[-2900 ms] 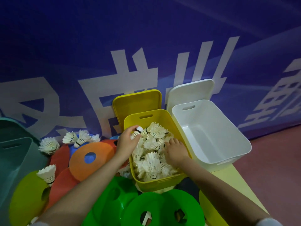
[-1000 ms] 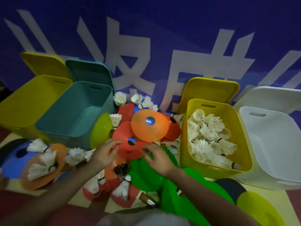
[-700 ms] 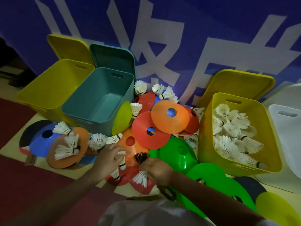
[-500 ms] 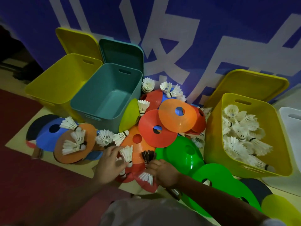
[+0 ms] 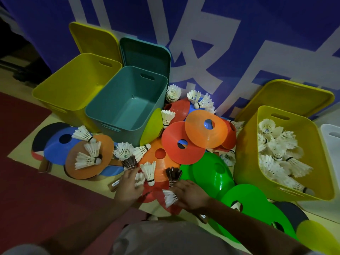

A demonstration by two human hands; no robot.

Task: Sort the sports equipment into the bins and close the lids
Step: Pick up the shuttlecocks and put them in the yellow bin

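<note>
White feathers fill the yellow bin [image 5: 244,162] at three o'clock, so that is where shuttlecocks go. Left hand [image 5: 127,186] pinches a white shuttlecock [image 5: 150,172]; right hand [image 5: 187,194] clutches a dark shuttlecock [image 5: 173,174] and a pale one, gathering several per trip, I'd say.

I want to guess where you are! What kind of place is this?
Probably a sports hall or gym storage corner. White shuttlecocks fill a yellow bin, flat training cones lie piled on the floor, and a big blue banner hangs behind.
</note>
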